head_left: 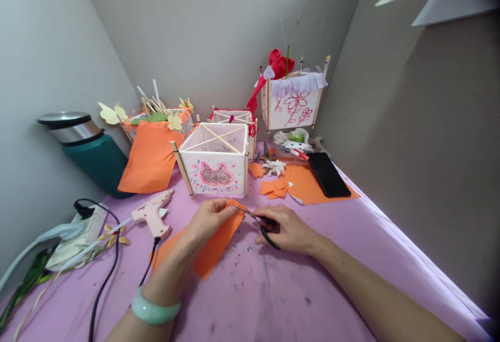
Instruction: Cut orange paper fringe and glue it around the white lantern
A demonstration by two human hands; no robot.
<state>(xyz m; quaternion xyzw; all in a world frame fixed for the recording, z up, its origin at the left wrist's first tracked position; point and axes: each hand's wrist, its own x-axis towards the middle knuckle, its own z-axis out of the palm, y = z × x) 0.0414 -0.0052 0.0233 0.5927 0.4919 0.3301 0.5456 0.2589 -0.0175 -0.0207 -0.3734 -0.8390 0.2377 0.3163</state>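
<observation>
My left hand [208,221] pinches a strip of orange paper [217,247] near its upper end, and the strip slants down toward me. In my right hand [289,230] is a pair of black-handled scissors [267,232]. Their blades point left and meet the paper's top end by my left thumb. I cannot make out how far the blades are apart. Just beyond my hands stands a white box lantern [214,173] with wooden corner sticks and a drawn pink and brown figure.
A pink glue gun [151,214] with its cord lies left, near a power strip [76,240] and a teal bottle [97,160]. Orange scraps [275,188] and a black phone [328,175] lie right. Behind are more lanterns, one with red flowers [296,105].
</observation>
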